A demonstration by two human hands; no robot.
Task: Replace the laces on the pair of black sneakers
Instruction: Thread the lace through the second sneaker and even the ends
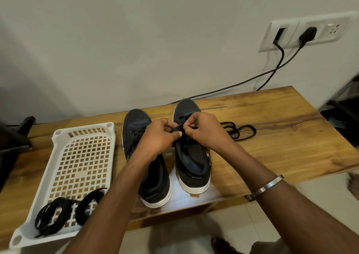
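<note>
Between my fingers point(179, 135), pinched from both sides by left hand point(157, 137) and right hand point(206, 131), lace point(177, 127) sits over right sneaker point(191, 152); I judge steady, short pulls best.

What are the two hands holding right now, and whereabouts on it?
Both the left hand and right hand pinch the black lace over the eyelets of the right-side black sneaker; which part of the lace cannot be told.
</note>
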